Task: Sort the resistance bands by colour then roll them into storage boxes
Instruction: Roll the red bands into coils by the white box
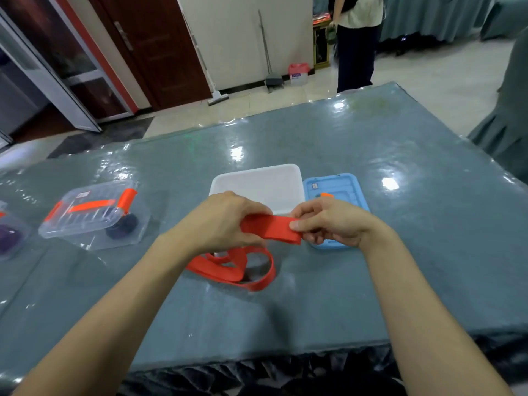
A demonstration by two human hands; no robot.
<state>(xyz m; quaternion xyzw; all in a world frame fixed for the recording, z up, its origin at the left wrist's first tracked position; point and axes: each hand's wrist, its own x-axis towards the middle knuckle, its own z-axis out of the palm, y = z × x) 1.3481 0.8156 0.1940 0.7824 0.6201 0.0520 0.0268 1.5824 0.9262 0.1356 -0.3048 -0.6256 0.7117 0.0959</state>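
One grey-green table fills the frame. At centre sit one white storage box and, just right, one blue lid; one clear box lies at left. The left hand and right hand both pinch one red resistance band at mid-frame, its slack looped on the table below.

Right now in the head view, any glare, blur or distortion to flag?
Head view: white glare spots on the glossy table; wide-angle bowing leans the door at the left edge; red band, left hand and right hand read sharp; clear box slightly soft.
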